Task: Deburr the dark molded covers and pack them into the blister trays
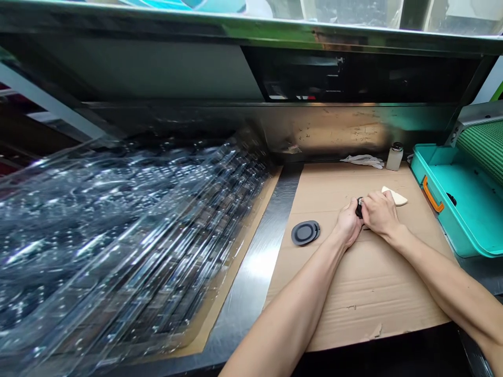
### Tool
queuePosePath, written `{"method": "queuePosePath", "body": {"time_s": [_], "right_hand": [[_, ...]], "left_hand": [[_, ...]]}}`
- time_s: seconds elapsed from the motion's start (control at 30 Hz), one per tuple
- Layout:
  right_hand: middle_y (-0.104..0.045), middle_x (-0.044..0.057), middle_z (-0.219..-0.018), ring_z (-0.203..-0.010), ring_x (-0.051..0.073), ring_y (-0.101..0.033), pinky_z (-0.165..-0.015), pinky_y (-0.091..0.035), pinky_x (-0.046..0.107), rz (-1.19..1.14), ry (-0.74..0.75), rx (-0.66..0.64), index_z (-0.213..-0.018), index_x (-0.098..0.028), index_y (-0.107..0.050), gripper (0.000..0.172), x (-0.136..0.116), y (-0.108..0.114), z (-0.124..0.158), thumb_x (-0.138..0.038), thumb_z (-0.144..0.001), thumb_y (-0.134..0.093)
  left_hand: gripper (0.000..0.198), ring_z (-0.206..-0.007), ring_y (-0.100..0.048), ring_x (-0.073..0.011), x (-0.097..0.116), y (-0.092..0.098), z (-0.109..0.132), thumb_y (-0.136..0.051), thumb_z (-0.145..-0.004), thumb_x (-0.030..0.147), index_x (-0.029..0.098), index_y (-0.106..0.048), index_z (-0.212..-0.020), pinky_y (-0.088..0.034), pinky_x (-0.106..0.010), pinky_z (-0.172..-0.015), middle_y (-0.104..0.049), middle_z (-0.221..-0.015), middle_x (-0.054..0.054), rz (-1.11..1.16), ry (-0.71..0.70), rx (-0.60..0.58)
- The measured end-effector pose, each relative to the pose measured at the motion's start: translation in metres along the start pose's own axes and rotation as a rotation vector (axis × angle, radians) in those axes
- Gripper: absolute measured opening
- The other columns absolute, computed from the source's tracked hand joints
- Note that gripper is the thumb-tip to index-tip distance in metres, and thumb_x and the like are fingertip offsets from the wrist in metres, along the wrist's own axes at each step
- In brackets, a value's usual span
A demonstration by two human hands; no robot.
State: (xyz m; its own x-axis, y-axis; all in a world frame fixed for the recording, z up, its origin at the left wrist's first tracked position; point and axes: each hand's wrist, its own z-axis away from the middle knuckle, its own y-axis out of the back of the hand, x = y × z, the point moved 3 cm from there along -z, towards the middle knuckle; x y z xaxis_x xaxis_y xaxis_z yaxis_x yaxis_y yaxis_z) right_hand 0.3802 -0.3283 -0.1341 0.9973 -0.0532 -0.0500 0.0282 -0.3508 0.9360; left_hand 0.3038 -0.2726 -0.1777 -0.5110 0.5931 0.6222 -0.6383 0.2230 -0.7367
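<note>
Left hand (348, 224) and right hand (379, 213) pinch a black part (359, 208);
from here, I guess both steady it; cardboard (353, 293) may guard the table (251, 283)

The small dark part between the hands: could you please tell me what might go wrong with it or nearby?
The small dark part might slip, being largely hidden between the left hand and right hand. The white pad by the right hand could get nudged aside.
</note>
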Motion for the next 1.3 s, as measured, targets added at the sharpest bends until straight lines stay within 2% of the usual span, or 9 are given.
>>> {"method": "queuePosePath", "body": {"time_s": [0.1,0.2,0.3,0.37,0.47,0.53,0.9,1.13,1.3], "right_hand": [[-0.071,0.010,-0.100,-0.096,0.025,-0.055,-0.085,-0.027,0.040,-0.021,0.024,-0.004,-0.094,-0.018,-0.071,0.025,0.002,0.001,0.000,-0.022,-0.100,-0.047],[-0.071,0.010,-0.099,-0.095,0.024,-0.056,-0.085,-0.027,0.040,-0.020,-0.007,-0.002,-0.090,-0.018,-0.071,0.028,0.004,0.002,-0.001,-0.022,-0.101,-0.046],[-0.072,0.007,-0.094,-0.093,0.023,-0.058,-0.084,-0.028,0.039,-0.114,0.080,-0.043,-0.087,-0.020,-0.072,0.026,0.007,0.005,0.000,-0.021,-0.099,-0.049],[-0.073,0.006,-0.091,-0.092,0.022,-0.060,-0.084,-0.030,0.038,-0.189,0.025,0.049,-0.088,-0.021,-0.074,0.024,0.019,0.010,0.002,-0.025,-0.098,-0.052],[-0.074,0.008,-0.096,-0.093,0.022,-0.063,-0.086,-0.036,0.037,-0.278,-0.236,0.335,-0.094,-0.020,-0.075,0.025,0.048,0.018,0.007,-0.029,-0.098,-0.052],[-0.074,0.008,-0.096,-0.090,0.021,-0.064,-0.084,-0.039,0.036,-0.336,-0.353,0.435,-0.093,-0.020,-0.075,0.024,0.062,0.017,0.009,-0.031,-0.097,-0.053],[-0.074,0.004,-0.081,-0.069,0.016,-0.061,-0.071,-0.041,0.031,-0.452,-0.297,0.493,-0.082,-0.021,-0.073,0.021,0.059,0.009,0.010,-0.035,-0.092,-0.061],[-0.071,0.002,-0.074,-0.061,0.015,-0.056,-0.064,-0.039,0.030,-0.451,-0.285,0.484,-0.079,-0.021,-0.072,0.020,0.063,0.007,0.010,-0.034,-0.089,-0.062],[-0.066,0.000,-0.067,-0.059,0.013,-0.053,-0.063,-0.038,0.029,-0.469,-0.238,0.455,-0.076,-0.020,-0.072,0.020,0.059,0.006,0.010,-0.033,-0.089,-0.063]], "left_hand": [[0.029,-0.089,-0.071,-0.0180,-0.001,0.001,-0.001,-0.056,-0.103,0.027,0.013,-0.065,-0.080,-0.056,-0.033,-0.095,-0.072,-0.081,-0.006,-0.002,0.002,-0.002],[0.029,-0.093,-0.072,-0.0181,-0.001,0.001,-0.001,-0.050,-0.105,0.024,0.012,-0.065,-0.083,-0.056,-0.034,-0.096,-0.073,-0.084,-0.008,-0.008,0.022,-0.005],[0.032,-0.096,-0.073,-0.0188,0.001,0.001,0.000,-0.045,-0.107,0.021,0.011,-0.066,-0.085,-0.057,-0.035,-0.097,-0.075,-0.089,-0.010,-0.021,0.029,-0.023],[0.032,-0.098,-0.074,-0.0208,0.003,0.002,0.000,-0.044,-0.107,0.024,0.010,-0.067,-0.090,-0.058,-0.038,-0.097,-0.077,-0.094,-0.013,-0.032,0.058,-0.046],[0.038,-0.100,-0.075,-0.0249,0.003,0.002,0.000,-0.042,-0.108,0.032,0.007,-0.069,-0.097,-0.059,-0.040,-0.093,-0.077,-0.104,-0.020,-0.066,0.126,-0.092],[0.044,-0.101,-0.075,-0.0266,0.003,0.003,-0.001,-0.040,-0.108,0.035,0.005,-0.070,-0.099,-0.060,-0.039,-0.089,-0.075,-0.110,-0.024,-0.078,0.145,-0.098],[0.051,-0.108,-0.075,-0.0293,0.017,0.000,0.008,-0.029,-0.109,0.042,0.006,-0.065,-0.108,-0.063,-0.031,-0.078,-0.074,-0.113,-0.026,0.071,0.232,-0.079],[0.045,-0.097,-0.076,-0.0258,0.022,0.000,0.010,-0.029,-0.108,0.036,0.007,-0.064,-0.112,-0.059,-0.027,-0.067,-0.075,-0.107,-0.023,0.130,0.252,-0.093],[0.040,-0.078,-0.074,-0.0240,0.025,-0.002,0.011,-0.034,-0.103,0.031,0.008,-0.067,-0.102,-0.048,-0.024,-0.052,-0.076,-0.098,-0.021,0.127,0.227,-0.152]]}}
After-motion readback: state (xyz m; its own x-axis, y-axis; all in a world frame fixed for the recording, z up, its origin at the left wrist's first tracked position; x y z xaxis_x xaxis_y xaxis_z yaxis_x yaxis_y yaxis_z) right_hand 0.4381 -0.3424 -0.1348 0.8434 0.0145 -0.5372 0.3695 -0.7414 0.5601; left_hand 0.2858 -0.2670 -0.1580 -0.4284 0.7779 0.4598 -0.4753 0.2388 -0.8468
